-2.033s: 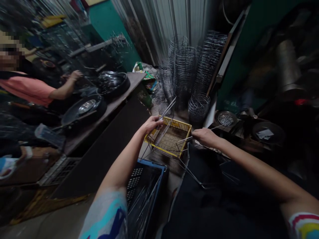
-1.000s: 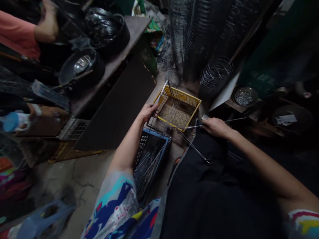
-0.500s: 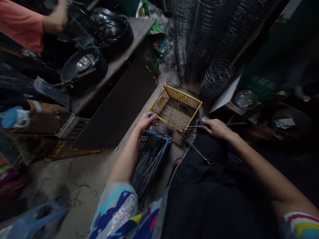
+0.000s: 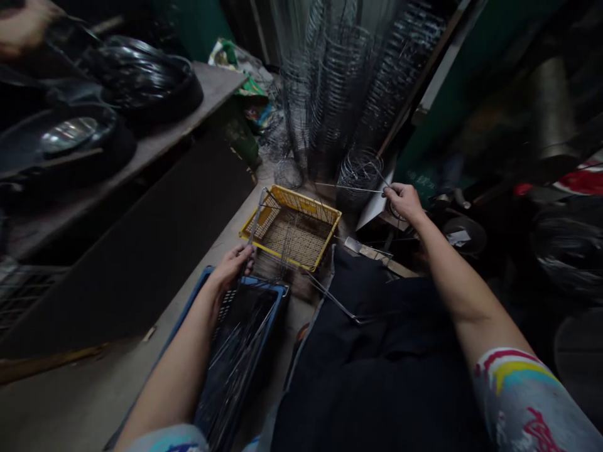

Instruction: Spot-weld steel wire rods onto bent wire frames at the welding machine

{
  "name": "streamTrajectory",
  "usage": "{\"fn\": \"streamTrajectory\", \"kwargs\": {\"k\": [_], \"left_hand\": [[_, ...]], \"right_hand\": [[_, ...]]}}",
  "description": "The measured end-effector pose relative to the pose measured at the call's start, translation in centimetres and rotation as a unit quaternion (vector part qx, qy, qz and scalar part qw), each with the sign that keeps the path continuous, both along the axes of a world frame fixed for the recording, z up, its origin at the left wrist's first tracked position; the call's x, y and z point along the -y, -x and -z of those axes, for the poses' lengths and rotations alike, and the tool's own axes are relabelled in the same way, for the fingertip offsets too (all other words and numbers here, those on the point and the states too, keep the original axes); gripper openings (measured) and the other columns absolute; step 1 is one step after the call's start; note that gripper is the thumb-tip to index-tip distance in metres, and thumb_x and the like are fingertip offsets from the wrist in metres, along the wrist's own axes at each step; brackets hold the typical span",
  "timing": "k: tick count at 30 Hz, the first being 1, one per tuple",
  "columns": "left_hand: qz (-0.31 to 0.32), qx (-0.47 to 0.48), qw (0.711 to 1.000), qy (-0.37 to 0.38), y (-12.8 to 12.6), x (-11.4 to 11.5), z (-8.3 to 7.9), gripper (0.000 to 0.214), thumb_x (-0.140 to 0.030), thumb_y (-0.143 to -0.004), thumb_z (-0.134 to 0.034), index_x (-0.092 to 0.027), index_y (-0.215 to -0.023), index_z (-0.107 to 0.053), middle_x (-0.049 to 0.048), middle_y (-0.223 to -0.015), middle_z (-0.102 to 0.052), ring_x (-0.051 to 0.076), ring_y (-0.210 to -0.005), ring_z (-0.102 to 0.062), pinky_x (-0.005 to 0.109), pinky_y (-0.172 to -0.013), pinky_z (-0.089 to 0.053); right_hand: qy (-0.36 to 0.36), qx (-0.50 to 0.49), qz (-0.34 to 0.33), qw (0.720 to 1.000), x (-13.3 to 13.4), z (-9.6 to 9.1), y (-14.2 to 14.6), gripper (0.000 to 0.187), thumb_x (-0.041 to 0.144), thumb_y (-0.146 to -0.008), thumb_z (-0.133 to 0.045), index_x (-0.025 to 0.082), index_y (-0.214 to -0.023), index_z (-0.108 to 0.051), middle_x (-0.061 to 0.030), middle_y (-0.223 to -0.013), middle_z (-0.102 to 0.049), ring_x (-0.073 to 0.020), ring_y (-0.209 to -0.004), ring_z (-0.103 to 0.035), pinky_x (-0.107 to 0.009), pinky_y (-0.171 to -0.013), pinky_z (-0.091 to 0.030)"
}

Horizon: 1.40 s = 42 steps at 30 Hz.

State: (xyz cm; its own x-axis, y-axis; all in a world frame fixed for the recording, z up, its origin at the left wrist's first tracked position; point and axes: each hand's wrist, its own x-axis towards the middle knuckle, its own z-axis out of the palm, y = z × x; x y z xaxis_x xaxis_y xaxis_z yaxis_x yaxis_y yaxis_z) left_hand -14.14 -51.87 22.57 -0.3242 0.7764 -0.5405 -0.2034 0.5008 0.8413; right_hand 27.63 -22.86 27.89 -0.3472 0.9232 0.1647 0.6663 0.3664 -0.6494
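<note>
My left hand (image 4: 237, 262) is closed around a bundle of bent metal wires (image 4: 257, 216) that stands up over the left rim of a yellow plastic basket (image 4: 308, 202). To the right, my right hand (image 4: 405, 201) is raised, its fingers pinching a thin straight wire (image 4: 351, 187) that points left above the basket's far side. A bent wire frame (image 4: 332, 297) reaches from the basket's near edge onto the dark apron (image 4: 377, 376) over my lap. Below my left hand stands a blue plastic crate (image 4: 269, 326) with several loose wires inside.
Tall stacks of coiled wire rings (image 4: 339, 81) stand behind the basket. A workbench (image 4: 219, 81) with black pans holding shiny coils is on the left, and another person's hand (image 4: 23, 28) shows above it. A dark board (image 4: 155, 238) leans against the bench.
My right hand has risen from beside my lap to above the basket's right, carrying the straight wire. My left hand keeps its bundle. The view has turned to the right.
</note>
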Motion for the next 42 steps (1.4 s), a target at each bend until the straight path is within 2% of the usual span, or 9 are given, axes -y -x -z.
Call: {"fn": "streamTrajectory", "kwargs": {"k": [5, 11, 16, 20, 25, 31, 36, 39, 42], "left_hand": [[-0.026, 0.004, 1.0, -0.008, 0.0, -1.0, 0.4, 0.04, -0.055, -0.076, -0.069, -0.019, -0.076, -0.051, -0.0075, -0.044, -0.041, 0.005, -0.034, -0.031, 0.015, -0.033, -0.024], [-0.002, 0.028, 0.999, -0.022, -0.2, -0.7, -0.3, 0.043, -0.046, -0.064, -0.081, -0.019, -0.085, -0.054, -0.0048, -0.057, -0.052, 0.006, -0.041, -0.043, 0.016, -0.039, -0.034], [-0.012, 0.045, 0.999, -0.019, -0.4, -0.2, 0.2, 0.042, -0.049, -0.067, -0.078, -0.021, -0.085, -0.051, -0.0097, -0.048, -0.039, 0.005, -0.036, -0.032, 0.014, -0.035, -0.024], [-0.051, 0.003, 0.998, -0.025, -0.1, -0.8, 0.3, 0.037, -0.049, -0.072, -0.073, -0.02, -0.08, -0.051, -0.0111, -0.045, -0.033, 0.004, -0.033, -0.026, 0.014, -0.034, -0.02], [-0.051, -0.084, 0.994, -0.055, 0.7, -2.7, -2.0, 0.038, -0.047, -0.07, -0.074, -0.018, -0.078, -0.051, -0.0049, -0.056, -0.052, 0.004, -0.037, -0.036, 0.015, -0.035, -0.024], [0.007, -0.184, 0.975, -0.129, 0.6, -5.2, -5.7, 0.035, -0.048, -0.074, -0.068, -0.017, -0.079, -0.052, 0.0049, -0.073, -0.069, 0.01, -0.05, -0.051, 0.019, -0.044, -0.037], [0.098, -0.253, 0.949, -0.159, -0.3, -7.1, -7.2, 0.028, -0.045, -0.078, -0.066, -0.017, -0.078, -0.062, 0.0067, -0.086, -0.073, 0.018, -0.079, -0.063, 0.024, -0.064, -0.048], [0.169, -0.161, 0.961, -0.151, -1.7, -8.0, -7.6, 0.032, -0.048, -0.077, -0.07, -0.017, -0.079, -0.061, 0.0063, -0.081, -0.071, 0.021, -0.083, -0.066, 0.027, -0.07, -0.049], [0.237, -0.006, 0.965, -0.11, -3.7, -8.2, -7.7, 0.038, -0.051, -0.075, -0.073, -0.018, -0.078, -0.053, 0.0038, -0.071, -0.065, 0.019, -0.072, -0.067, 0.028, -0.066, -0.05]], "right_hand": [[-0.029, -0.043, 0.03, 0.998, -1.7, -1.5, -1.3, 0.035, 0.048, -0.086, -0.051, 0.019, -0.068, -0.06, 0.0009, -0.059, -0.051, -0.0161, -0.062, -0.047, -0.027, -0.058, -0.033], [-0.021, -0.054, 0.086, 0.995, -2.1, -1.4, -1.6, 0.037, 0.05, -0.085, -0.051, 0.017, -0.073, -0.065, -0.002, -0.062, -0.058, -0.0177, -0.064, -0.05, -0.028, -0.059, -0.034], [-0.016, -0.078, 0.081, 0.994, -1.0, -1.3, -1.0, 0.037, 0.05, -0.084, -0.051, 0.018, -0.072, -0.063, -0.0013, -0.063, -0.056, -0.0173, -0.066, -0.05, -0.027, -0.061, -0.034], [-0.013, -0.078, 0.026, 0.997, 0.3, -2.6, 0.0, 0.037, 0.052, -0.085, -0.051, 0.019, -0.071, -0.061, 0.0, -0.063, -0.053, -0.017, -0.067, -0.048, -0.026, -0.061, -0.035], [-0.015, -0.081, -0.064, 0.995, 2.0, -5.1, 1.4, 0.036, 0.049, -0.086, -0.052, 0.018, -0.072, -0.062, 0.0014, -0.063, -0.049, -0.0156, -0.064, -0.045, -0.027, -0.061, -0.034], [0.012, -0.081, -0.195, 0.977, 3.4, -7.0, 3.2, 0.034, 0.046, -0.089, -0.054, 0.018, -0.07, -0.058, 0.0024, -0.064, -0.046, -0.0142, -0.064, -0.042, -0.027, -0.062, -0.032], [0.051, -0.073, -0.276, 0.957, 4.7, -8.5, 5.4, 0.036, 0.048, -0.09, -0.054, 0.018, -0.07, -0.058, 0.0028, -0.065, -0.046, -0.0139, -0.065, -0.042, -0.026, -0.063, -0.033], [0.056, -0.079, -0.316, 0.944, 5.3, -8.8, 7.5, 0.036, 0.048, -0.09, -0.054, 0.018, -0.072, -0.06, 0.0029, -0.067, -0.049, -0.0139, -0.066, -0.044, -0.026, -0.064, -0.034], [0.047, -0.081, -0.342, 0.935, 5.4, -8.0, 9.9, 0.037, 0.049, -0.09, -0.053, 0.017, -0.073, -0.062, 0.0031, -0.066, -0.048, -0.0136, -0.065, -0.044, -0.025, -0.063, -0.035]]}}
